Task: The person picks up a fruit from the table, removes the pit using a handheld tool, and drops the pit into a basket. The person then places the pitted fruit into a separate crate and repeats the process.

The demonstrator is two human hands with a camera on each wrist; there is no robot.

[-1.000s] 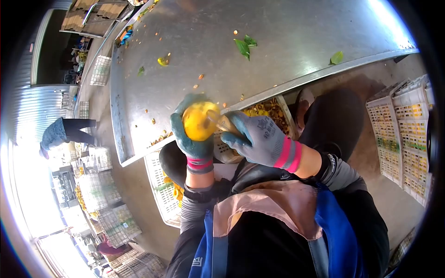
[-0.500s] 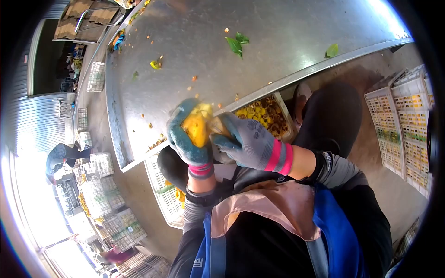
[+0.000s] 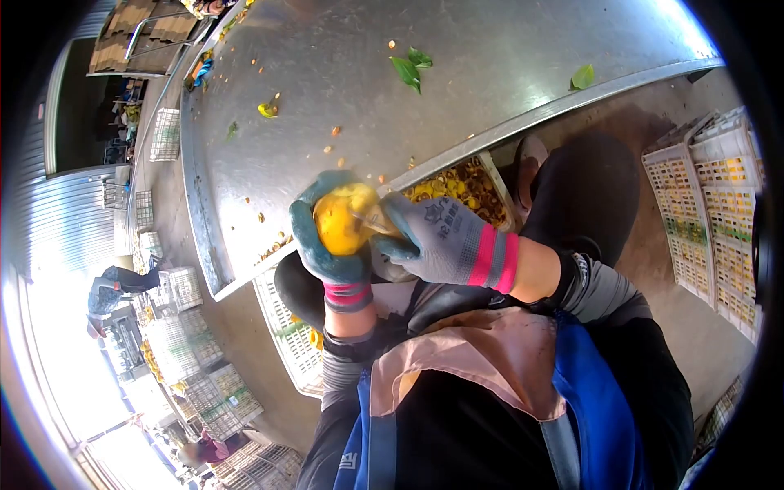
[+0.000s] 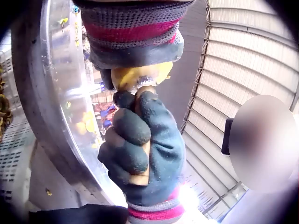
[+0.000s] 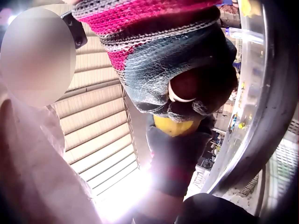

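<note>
One yellow fruit sits at the frame's centre, cupped in the gloved left hand, fingers curled round it. It looks soft, wet and slippery, so a full wrap round its middle seems safest. Right hand, just right of it, clenches a wooden-handled tool against the fruit. Behind, filling the upper frame, lies a steel table with scattered leaves; a crate of yellow pieces sits under its edge.

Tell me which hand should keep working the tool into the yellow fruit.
Right, probably. The right hand already grips the tool, its tip at the yellow fruit. The left hand is wrapped round the fruit, holding it at the edge of the metal table, so it cannot take the tool.
</note>
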